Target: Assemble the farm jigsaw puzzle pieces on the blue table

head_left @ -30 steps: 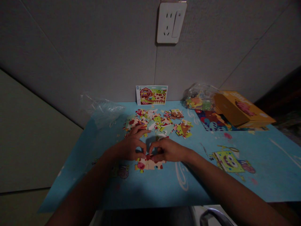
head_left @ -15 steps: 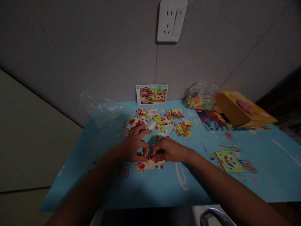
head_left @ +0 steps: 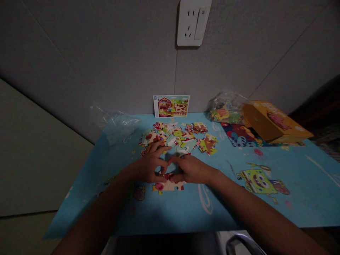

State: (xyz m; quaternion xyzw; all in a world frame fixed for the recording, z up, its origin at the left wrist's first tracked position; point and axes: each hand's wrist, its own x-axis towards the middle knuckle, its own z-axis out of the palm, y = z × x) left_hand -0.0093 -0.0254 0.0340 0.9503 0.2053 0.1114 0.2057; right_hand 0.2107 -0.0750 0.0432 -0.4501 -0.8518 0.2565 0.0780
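Observation:
In front of me lies a small joined strip of puzzle pieces (head_left: 174,186), cream with red patches and a pink animal face at its left end. A red puzzle piece (head_left: 167,176) sits at the strip's upper edge. My left hand (head_left: 151,166) pinches this piece between thumb and index finger, its other fingers stretched toward the pile. On the other side is my right hand (head_left: 191,169), thumb tip down by the piece and index finger raised apart from it. Beyond both hands lies a pile of loose puzzle pieces (head_left: 183,136), partly hidden by my left fingers.
A farm picture card (head_left: 172,106) leans against the wall. Crumpled clear plastic (head_left: 117,124) lies at the back left. At the back right are a bag of pieces (head_left: 225,111), an orange box (head_left: 278,122) and a colourful sheet (head_left: 237,136). A blue cartoon cloth (head_left: 225,209) covers the table.
My right index finger has lifted off the red piece and opened away from the thumb. My left hand stays in nearly the same place.

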